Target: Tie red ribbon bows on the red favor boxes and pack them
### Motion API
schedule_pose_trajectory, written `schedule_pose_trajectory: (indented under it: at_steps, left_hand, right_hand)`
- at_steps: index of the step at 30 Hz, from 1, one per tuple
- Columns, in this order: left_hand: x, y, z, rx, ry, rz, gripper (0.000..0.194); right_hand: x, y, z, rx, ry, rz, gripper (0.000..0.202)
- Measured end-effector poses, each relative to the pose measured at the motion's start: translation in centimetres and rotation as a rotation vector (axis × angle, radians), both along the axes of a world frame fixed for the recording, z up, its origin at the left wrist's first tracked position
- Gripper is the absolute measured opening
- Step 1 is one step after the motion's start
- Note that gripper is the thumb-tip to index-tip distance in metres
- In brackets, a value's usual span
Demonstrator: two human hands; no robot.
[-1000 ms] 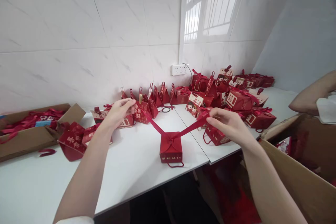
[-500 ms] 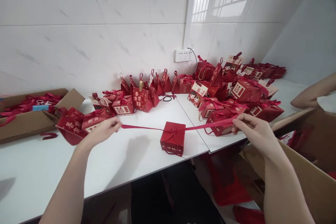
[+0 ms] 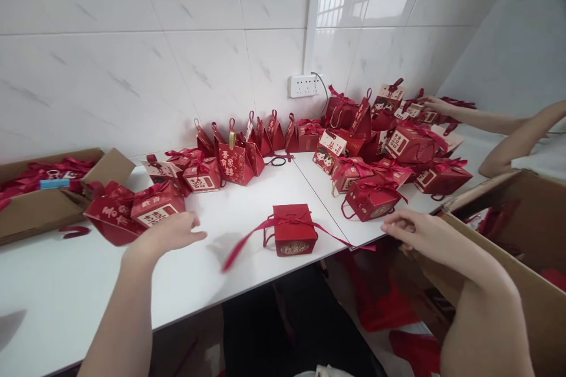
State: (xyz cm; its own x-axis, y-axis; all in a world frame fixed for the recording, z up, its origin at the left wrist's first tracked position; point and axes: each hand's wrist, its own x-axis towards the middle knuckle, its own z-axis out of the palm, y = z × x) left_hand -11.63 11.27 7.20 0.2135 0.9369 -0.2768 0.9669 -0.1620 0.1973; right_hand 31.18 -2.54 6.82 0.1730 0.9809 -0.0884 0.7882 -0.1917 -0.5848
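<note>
Ribbon [image 3: 242, 244], red and thin, stretches out both ways from the top of a small red box [image 3: 295, 235] in my head view, the only one I have. The box sits upright on the white worktop [image 3: 190, 283], near the front edge, between my hands. My left hand [image 3: 170, 232] has a gap between thumb and fingers and holds nothing I can see. It is just beside a red box with a pale label [image 3: 160, 215]. My right hand [image 3: 418, 232] has its fingers loosely bent, with nothing seen in it, near a bow-topped box [image 3: 371, 200].

I think the box could tip off the edge if someone pulls the ribbon hard, because it sits so close. One ribbon end pokes past the edge, so my sleeve could catch it. The crossing on top may slip loose, since the ribbon looks smooth. Pressing too hard could bend the paper.

The box looks like stiff card, with flat sides and gold marks on the front. Its cord handle [image 3: 266, 240] looks round and soft. The worktop looks smooth and hard. A brown carton [image 3: 53, 209] on my left, with plain card walls, holds a messy heap of ribbons [image 3: 26, 179].
</note>
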Motion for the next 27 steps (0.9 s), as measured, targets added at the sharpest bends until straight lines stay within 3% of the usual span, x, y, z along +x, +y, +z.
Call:
schedule_pose_trajectory:
  at_steps: [2,3,6,8,12,16,22,27]
  left_hand:
    - [3.0,-1.1,-0.6,0.168,-0.166,-0.09,0.04]
    - [4.8,-1.6,-1.0,0.161,-0.288,-0.146,0.041]
    - [9.5,-2.8,-2.4,-0.003,-0.474,-0.221,0.044]
    - [10.9,-3.0,-3.6,-0.102,-0.553,-0.203,0.042]
    - [10.8,-2.6,-5.7,-0.222,-0.83,-0.122,0.037]
    - [10.3,-2.1,-7.0,-0.34,-0.973,-0.127,0.037]
    - [10.7,-2.1,-7.7,-0.431,-1.122,-0.081,0.038]
    - [11.1,-2.3,-7.7,-0.491,-1.171,-0.013,0.042]
  right_hand:
    - [-1.9,1.2,-0.7,0.128,0.009,-0.02,0.032]
    - [-3.2,2.1,-1.1,0.154,0.044,0.026,0.032]
    - [-7.0,4.5,-2.8,0.042,0.109,0.186,0.031]
    - [-8.3,5.4,-4.1,-0.042,0.134,0.25,0.036]
    - [-8.4,5.5,-6.1,-0.087,0.26,0.342,0.045]
    - [-7.8,5.3,-6.7,-0.044,0.429,0.297,0.041]
    - [-7.6,6.1,-6.7,0.012,0.56,0.224,0.042]
    - [-7.0,6.7,-7.0,-0.068,0.627,0.24,0.045]
